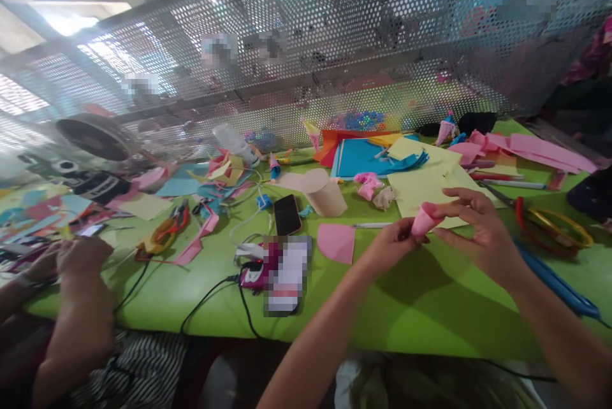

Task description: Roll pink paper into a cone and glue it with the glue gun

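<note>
Two hands meet over the green table [430, 307] as I watch from the remote feed: my left hand [389, 244] and my right hand [478, 227] both pinch a small pink paper cone [424, 219], held just above the tabletop in front of a pale yellow sheet [425, 189]. The left thumb and fingers press on the cone's lower side, while the right fingers curl round its top, so each hand is closed on the paper. By my reading, the rolling of the cone is the step in hand; the move after it would call for a firm pinch along the seam so the paper does not spring open. A cut pink paper piece [336, 242] lies just left of the hands, a pen [373, 225] beside it. Farther back stand a beige paper roll [327, 197], a dark phone [287, 214] and a stack of blue and orange sheets [363, 154]. Red-and-yellow scissors [549, 224] rest near my right wrist, a blue tool [557, 281] under the forearm. Cables [215, 294] trail toward the table edge. At far left, another person's hands [71, 259] work among scattered scraps, well apart from mine. A perforated metal screen [335, 46] closes the table's far side.
</note>
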Available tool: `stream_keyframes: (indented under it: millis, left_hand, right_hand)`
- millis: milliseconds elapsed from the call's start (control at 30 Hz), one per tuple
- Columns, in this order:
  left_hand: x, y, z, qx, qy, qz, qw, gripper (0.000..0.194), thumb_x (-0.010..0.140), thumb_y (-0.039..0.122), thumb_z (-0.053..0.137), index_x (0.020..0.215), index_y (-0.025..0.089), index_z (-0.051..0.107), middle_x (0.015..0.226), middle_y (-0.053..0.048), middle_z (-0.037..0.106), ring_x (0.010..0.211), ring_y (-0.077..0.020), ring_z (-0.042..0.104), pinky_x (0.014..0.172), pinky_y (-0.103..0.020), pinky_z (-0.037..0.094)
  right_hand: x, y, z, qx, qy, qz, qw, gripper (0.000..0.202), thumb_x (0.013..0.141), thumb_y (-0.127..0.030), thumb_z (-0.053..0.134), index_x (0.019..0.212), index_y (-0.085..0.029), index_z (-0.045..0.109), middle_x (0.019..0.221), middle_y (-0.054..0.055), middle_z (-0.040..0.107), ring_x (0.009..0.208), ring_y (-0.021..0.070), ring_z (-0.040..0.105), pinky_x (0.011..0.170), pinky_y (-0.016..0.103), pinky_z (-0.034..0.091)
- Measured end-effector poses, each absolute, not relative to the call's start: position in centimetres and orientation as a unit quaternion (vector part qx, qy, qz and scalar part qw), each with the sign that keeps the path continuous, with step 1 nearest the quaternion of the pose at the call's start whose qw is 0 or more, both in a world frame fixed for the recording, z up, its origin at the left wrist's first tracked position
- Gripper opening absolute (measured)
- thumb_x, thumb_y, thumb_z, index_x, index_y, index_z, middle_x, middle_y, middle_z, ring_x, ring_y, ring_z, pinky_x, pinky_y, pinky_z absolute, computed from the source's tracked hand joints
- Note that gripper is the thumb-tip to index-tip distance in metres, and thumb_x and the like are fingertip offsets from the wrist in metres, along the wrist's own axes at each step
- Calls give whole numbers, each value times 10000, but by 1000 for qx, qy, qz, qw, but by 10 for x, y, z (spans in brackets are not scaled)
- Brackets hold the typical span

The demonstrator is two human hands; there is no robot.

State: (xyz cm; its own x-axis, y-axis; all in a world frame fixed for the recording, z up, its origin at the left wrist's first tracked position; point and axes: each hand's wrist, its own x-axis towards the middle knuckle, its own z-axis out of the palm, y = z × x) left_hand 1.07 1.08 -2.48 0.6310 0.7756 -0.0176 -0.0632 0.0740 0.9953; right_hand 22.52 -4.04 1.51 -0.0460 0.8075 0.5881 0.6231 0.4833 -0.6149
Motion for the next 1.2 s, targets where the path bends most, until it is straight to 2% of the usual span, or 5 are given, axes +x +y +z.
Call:
stream_keyframes:
  millis: [167,500,900,1000,1200]
  left_hand:
    - [8,11,-21,597,285,306,685,474,927,322,767,1343,113,675,1229,-165,737,1055,-231,708,948,-343,530]
    - [14,9,-24,634,300,318,638,407,893,219,737,1286,121,704,1202,-133,763,1038,-233,697,940,-342,517]
    - [14,8,-25,627,309,300,649,372,942,316,733,1257,120,699,1121,-136,761,954,-203,705,867,-320,527]
    - [12,8,-22,636,308,305,639,409,951,375,737,1262,112,698,1106,-141,761,942,-197,700,857,-308,523]
    - [7,9,-16,632,298,302,648,612,954,632,683,1274,111,697,1028,-132,762,836,-179,683,827,-312,533]
  right_hand:
    - [227,-38,11,-508,-725,65,461,70,934,-361,752,938,-292,762,1386,81,632,1254,331,603,1070,579,492]
    - [222,-38,11,-507,-714,85,475,123,946,-392,740,900,-278,747,1315,91,678,1195,309,646,1027,548,517]
    - [222,-38,9,-505,-710,88,483,114,966,-375,727,907,-278,729,1276,77,684,1215,306,638,1058,544,487]
    - [222,-38,9,-508,-708,94,482,128,954,-386,740,893,-276,719,1289,77,684,1213,312,640,1061,544,491]
    - [224,-37,9,-521,-686,121,493,145,965,-421,716,926,-282,732,1273,74,683,1199,309,642,1062,539,498]
